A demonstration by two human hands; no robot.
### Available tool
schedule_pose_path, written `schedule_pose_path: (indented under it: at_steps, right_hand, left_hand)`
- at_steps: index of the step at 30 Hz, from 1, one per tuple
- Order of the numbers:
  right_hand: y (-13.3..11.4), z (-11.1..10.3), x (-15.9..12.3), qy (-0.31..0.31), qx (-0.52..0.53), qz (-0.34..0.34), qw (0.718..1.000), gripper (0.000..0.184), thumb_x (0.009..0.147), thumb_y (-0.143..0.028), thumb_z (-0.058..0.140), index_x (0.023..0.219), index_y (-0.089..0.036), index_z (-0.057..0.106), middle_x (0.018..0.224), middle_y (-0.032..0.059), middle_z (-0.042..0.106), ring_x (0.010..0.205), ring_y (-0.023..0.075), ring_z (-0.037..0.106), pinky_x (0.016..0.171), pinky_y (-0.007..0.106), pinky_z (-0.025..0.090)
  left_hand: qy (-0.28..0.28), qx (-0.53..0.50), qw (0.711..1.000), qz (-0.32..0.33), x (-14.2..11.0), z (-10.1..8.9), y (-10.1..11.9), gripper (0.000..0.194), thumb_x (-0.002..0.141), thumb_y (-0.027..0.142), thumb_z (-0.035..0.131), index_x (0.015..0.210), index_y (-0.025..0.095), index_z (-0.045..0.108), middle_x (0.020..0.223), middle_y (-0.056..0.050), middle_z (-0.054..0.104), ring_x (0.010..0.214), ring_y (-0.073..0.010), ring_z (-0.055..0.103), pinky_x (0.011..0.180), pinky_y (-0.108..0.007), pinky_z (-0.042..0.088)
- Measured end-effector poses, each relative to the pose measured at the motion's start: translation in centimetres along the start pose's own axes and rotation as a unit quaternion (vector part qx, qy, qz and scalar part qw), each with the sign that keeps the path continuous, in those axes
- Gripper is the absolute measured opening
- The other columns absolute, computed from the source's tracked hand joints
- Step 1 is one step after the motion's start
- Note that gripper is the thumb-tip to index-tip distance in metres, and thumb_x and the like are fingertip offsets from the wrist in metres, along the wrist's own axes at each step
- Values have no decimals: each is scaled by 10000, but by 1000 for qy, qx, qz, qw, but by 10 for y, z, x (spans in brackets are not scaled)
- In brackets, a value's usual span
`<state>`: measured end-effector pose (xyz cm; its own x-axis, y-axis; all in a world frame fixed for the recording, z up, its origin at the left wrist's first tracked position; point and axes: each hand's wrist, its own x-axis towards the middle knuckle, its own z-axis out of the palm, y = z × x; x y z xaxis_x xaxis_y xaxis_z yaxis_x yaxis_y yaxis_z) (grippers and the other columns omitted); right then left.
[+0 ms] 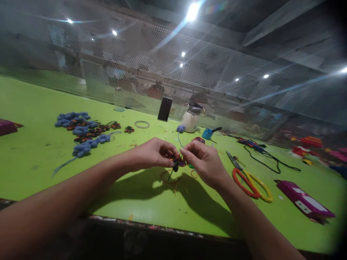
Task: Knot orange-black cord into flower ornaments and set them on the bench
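While both forearms reach in over the near edge of the green table (130,209), the two hands come together above its front middle part. The left hand (153,155) pinches a small dark yarn piece (176,166) between thumb and fingers, its grip narrow. The right hand (204,159) bends toward the same piece from the other side, thumb and forefinger drawn together at its upper edge; exactly which strand they pinch is too small to tell. The piece thus lies between the two sets of fingertips, with dark thread ends hanging below it. Thin orange threads (165,178) show on the table underneath.

A blue strand (179,139) runs from a blue yarn bundle (180,128), beside a pale jar (190,121) with a dark top, down toward the right fingertips. Just behind the right hand, a multicoloured yarn ball (198,139) is partly hidden. Left of the hands, blue yarn flowers (81,148) and dark-and-orange ones (103,129) lie in a cluster, and a pale ring (142,124) lies farther back. A phone (165,109) stands tilted near the mesh screen (130,68). On the right, scissors (251,185) with one orange and one yellow handle lie near the right forearm, their blades pointing away, beside a purple power strip (302,200).
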<state>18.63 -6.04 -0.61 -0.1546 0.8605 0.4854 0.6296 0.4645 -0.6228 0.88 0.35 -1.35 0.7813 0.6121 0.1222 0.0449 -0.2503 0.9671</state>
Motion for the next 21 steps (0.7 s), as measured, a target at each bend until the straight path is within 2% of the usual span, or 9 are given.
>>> schedule_pose_path:
  at_steps: [3,7,12,16,21]
  right_hand:
    - [0,3,-1,-11,-17,-20,1000,141,793,-226,547,692,-129,564,591,8,541,527,92,461,505,226,371]
    - [-1,6,0,-13,-10,-28,999,145,776,-218,567,671,-119,575,573,12,547,513,88,462,490,223,364]
    - [3,1,1,-42,94,53,993,224,734,-327,632,666,-118,586,533,-3,531,463,74,439,436,210,341]
    - [7,-9,4,-100,165,107,975,263,687,-369,676,668,-120,593,536,-1,547,458,78,464,446,221,381]
    - [13,-17,6,-134,138,117,974,269,689,-376,675,656,-125,583,524,-6,542,462,79,474,458,223,391]
  left_hand:
    - [-13,-38,999,2,-1,1,0,186,668,182,660,836,103,667,738,-36,648,700,-126,559,693,-265,416]
    - [-24,-21,999,5,-2,2,-2,196,736,272,624,829,108,677,735,-37,648,677,-114,537,666,-251,394]
    - [-22,-13,999,-25,1,1,-6,195,703,290,655,785,114,674,689,-24,636,635,-114,524,661,-261,385]
    - [6,14,1000,-21,1,-1,-6,240,716,358,639,768,126,661,666,-11,613,608,-107,495,621,-248,359]
    - [4,26,1000,-10,0,-1,-6,285,748,406,594,759,125,640,655,-5,585,589,-104,464,598,-245,338]
